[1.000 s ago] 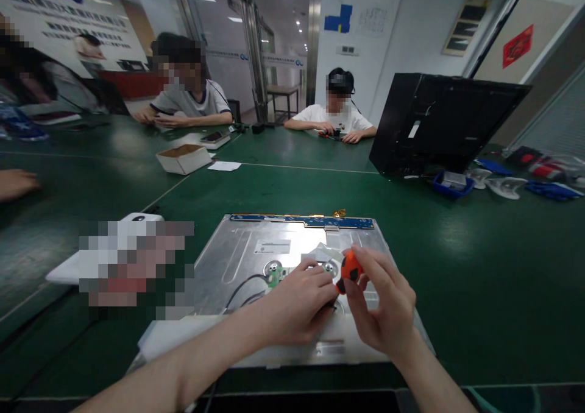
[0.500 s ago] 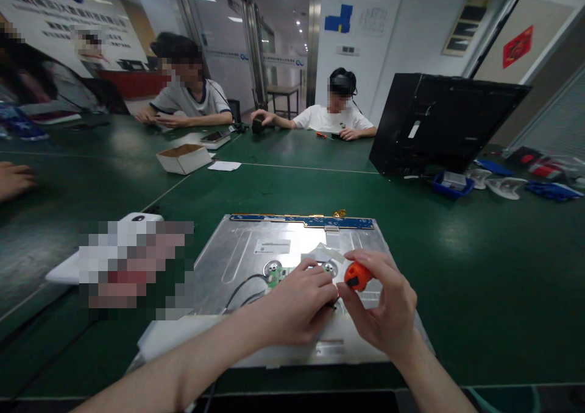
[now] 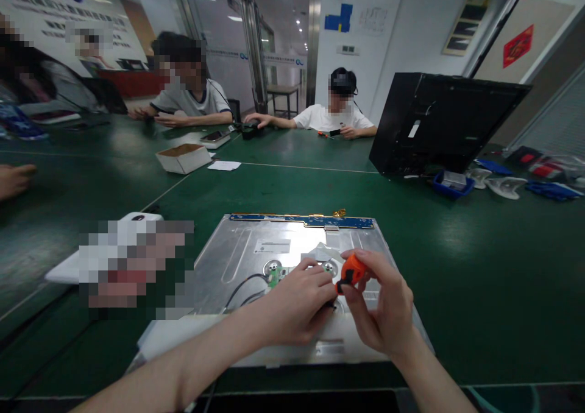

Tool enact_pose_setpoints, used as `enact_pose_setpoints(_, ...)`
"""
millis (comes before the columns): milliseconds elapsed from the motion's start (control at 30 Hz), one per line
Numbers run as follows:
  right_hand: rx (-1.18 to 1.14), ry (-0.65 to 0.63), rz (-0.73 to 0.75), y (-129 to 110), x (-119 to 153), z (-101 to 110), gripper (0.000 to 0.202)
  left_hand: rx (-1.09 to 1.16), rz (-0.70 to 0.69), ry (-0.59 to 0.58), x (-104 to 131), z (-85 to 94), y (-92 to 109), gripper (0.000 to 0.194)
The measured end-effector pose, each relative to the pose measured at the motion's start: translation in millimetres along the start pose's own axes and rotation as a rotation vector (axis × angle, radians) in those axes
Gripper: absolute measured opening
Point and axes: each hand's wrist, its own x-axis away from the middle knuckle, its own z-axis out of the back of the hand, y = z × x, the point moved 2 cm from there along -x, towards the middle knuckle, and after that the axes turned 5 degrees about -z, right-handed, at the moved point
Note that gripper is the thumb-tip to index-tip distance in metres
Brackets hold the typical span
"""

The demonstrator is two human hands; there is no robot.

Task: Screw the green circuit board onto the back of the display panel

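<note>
A flat silver metal panel (image 3: pixel 247 242) lies on the green table, with a blue circuit strip (image 3: pixel 292 220) along its far edge. On the panel, a small green circuit board (image 3: pixel 274 276) with black wires sits partly behind my left hand (image 3: pixel 304 300). That hand rests on the panel with its fingers curled down; what they hold is hidden. Just right of it, my right hand (image 3: pixel 384 297) grips an orange and black tool (image 3: pixel 353 270) between thumb and fingers. The tool's lower end meets the left fingertips.
A white device (image 3: pixel 109 242) lies left of the panel. Farther back stand an open box (image 3: pixel 183 158) and a large black monitor (image 3: pixel 448 123), with a blue tray (image 3: pixel 453 184) below it. Two people sit across the table; another person's hand (image 3: pixel 16 180) is at far left.
My right hand has turned the orange tool, so more of its black part shows, and shifted slightly left. My left hand stays put. Across the table, a person's hand has lowered a dark object.
</note>
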Motion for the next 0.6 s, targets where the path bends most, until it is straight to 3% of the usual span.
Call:
enact_pose_setpoints(233, 0.079, 0.090, 0.064, -5.2, -7.8, 1.8, 0.044, 0.011, 0.010, -0.005, -0.5, 0.5, -0.2, 0.017)
enact_pose_setpoints(400, 0.092, 0.038, 0.070, -7.9, -7.8, 2.0, 0.051, 0.004, -0.004, 0.000, -0.9, -1.0, -0.7, 0.008)
enact_pose_setpoints(600, 0.039, 0.011, 0.063, -4.8, -1.5, 0.6, 0.058, 0.009, 0.011, -0.004, -1.1, 0.1, 0.8, 0.010)
